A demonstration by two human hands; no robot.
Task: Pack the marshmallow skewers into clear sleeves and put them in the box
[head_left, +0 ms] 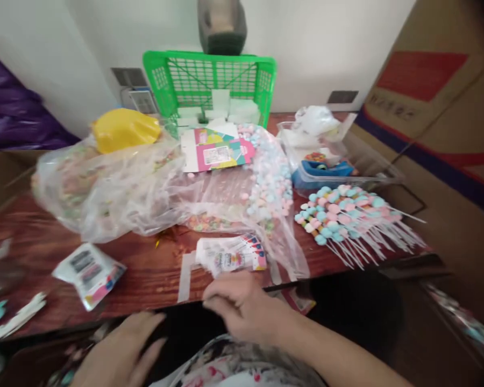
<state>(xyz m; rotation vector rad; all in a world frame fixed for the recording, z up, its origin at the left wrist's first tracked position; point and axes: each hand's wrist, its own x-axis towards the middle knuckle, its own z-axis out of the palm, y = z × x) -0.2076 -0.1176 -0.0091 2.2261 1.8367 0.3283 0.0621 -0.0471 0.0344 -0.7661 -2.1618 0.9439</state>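
Observation:
My right hand (240, 306) hovers at the table's near edge, fingers curled and pinched, just below a stack of printed packets (232, 255); what the fingers hold, if anything, I cannot make out. My left hand (121, 352) is low at the bottom of the view, below the table edge, fingers stretched out and blurred, holding nothing. A pile of pastel marshmallow skewers (349, 215) lies to the right. A clear bag of pastel candies (266, 183) spreads across the middle, with a flat printed box (215, 150) on top.
A green plastic basket (210, 80) stands at the back. A yellow bag (123, 129) and a large clear bag (100, 188) sit on the left. A clear tray (371, 166) holds a blue container. A loose packet (89, 273) lies front left. Cardboard boxes (439, 107) stand right.

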